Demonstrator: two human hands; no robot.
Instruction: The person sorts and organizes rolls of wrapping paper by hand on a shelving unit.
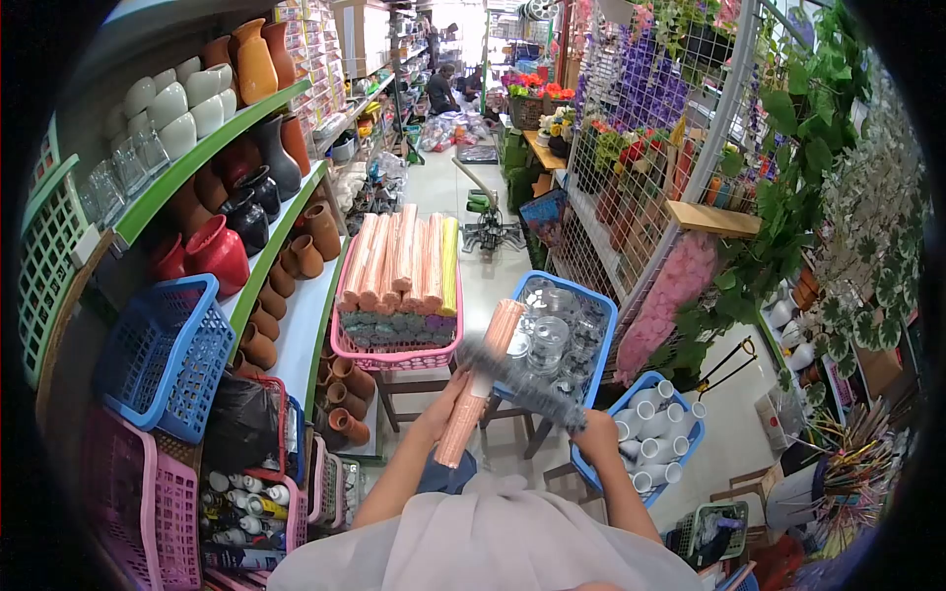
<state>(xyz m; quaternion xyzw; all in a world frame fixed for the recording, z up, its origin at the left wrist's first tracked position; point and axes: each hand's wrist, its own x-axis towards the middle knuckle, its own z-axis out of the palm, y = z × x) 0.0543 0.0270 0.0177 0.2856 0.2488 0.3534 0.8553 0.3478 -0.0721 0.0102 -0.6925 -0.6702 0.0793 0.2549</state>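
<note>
My left hand (443, 402) is wrapped round a shiny rose-gold roll (459, 429), held at a slant in front of my body. A pale band or label shows near the roll's middle. My right hand (597, 434) grips the near end of a fluffy grey duster (527, 386); its handle is hidden in the fist. The duster lies across the roll, touching or just over its middle. Beyond my left hand, a pink basket (394, 361) holds stacked rose-gold rolls (379, 266), a yellow roll (449, 266) and darker rolls below.
A blue basket of glass jars (549, 340) stands right of the roll. Below it is a blue basket of white cylindrical vases (662, 424). Shelves with clay pots (305, 256) line the left; a wire rack (641, 177) with artificial flowers stands right. A person (441, 91) is far down the aisle.
</note>
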